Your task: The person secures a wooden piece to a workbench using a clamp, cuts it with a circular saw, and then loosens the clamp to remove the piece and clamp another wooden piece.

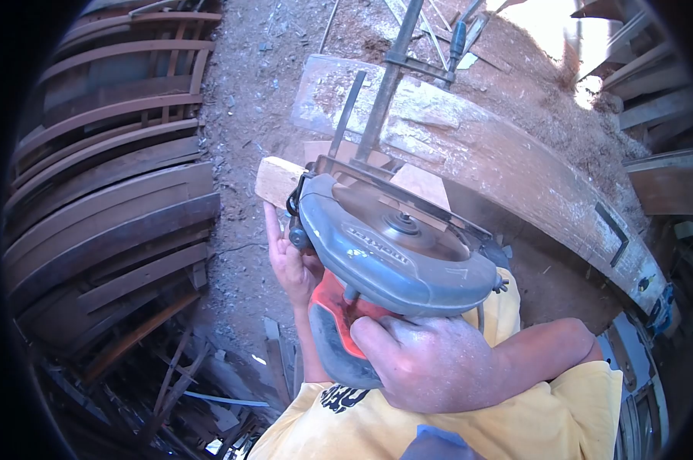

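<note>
A circular saw (396, 261) with a dark grey blade guard and a red and black body is in the middle of the view. My right hand (430, 356) is closed around its rear handle. The round blade (415, 230) shows inside the guard, its surface smeared. Left of the saw's base plate, a light piece of wood (277, 181) sticks out. My left hand (291, 257) is under that wood, its index finger stretched up against it and the other fingers curled. The saw partly hides this hand. Another pale wood part (421, 186) shows beyond the base plate.
A thick, dusty plank (515, 146) runs behind the saw. A metal bar clamp (388, 92) stands across it, and a dark L-shaped square (613, 234) lies at its right. Wooden frames (116, 184) are stacked on the left. Sawdust and scraps cover the ground (250, 100).
</note>
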### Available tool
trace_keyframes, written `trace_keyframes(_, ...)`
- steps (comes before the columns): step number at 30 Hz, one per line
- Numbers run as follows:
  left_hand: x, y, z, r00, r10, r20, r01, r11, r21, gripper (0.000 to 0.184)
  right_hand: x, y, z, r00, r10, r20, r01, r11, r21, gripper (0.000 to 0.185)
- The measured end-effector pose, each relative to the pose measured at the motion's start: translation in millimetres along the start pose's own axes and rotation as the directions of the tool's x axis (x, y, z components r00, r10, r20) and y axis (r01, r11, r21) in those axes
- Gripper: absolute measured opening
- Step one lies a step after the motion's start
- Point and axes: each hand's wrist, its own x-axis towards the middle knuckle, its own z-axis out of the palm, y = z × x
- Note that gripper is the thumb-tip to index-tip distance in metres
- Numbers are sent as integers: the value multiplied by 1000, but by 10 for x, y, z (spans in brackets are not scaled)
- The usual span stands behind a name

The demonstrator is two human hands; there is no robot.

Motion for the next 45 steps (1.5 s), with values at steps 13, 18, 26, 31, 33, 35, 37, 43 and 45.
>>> trace_keyframes(13,365,85,-376,995,-87,-56,83,994,-65,85,509,-116,242,998,2,-55,-9,992,-125,8)
trace_keyframes(18,478,58,-420,986,-137,-96,126,985,-115,85,692,-229,325,996,83,32,-79,991,-104,10)
trace_keyframes(26,672,161,-506,948,-312,-59,311,950,-25,91,1085,-395,395,952,287,106,-276,955,-107,29)
trace_keyframes(31,481,300,-647,973,-210,-99,230,928,294,90,1409,-393,561,946,268,182,-251,962,-108,34)
trace_keyframes(33,354,370,-781,992,-53,-112,76,975,210,89,1440,-443,670,960,203,194,-178,974,-139,27)
trace_keyframes(35,238,468,-907,988,87,-126,-63,981,182,87,1416,-561,706,964,94,250,-45,980,-194,21)
trace_keyframes(37,147,588,-981,974,187,-128,-163,971,177,86,1279,-605,754,979,-5,205,45,981,-191,19)
trace_keyframes(43,-70,831,-868,918,394,-39,-383,910,161,83,485,-719,641,977,-184,111,200,965,-167,25)
trace_keyframes(45,-130,811,-686,916,400,38,-402,906,133,81,64,-668,548,985,-172,10,171,968,-181,52)
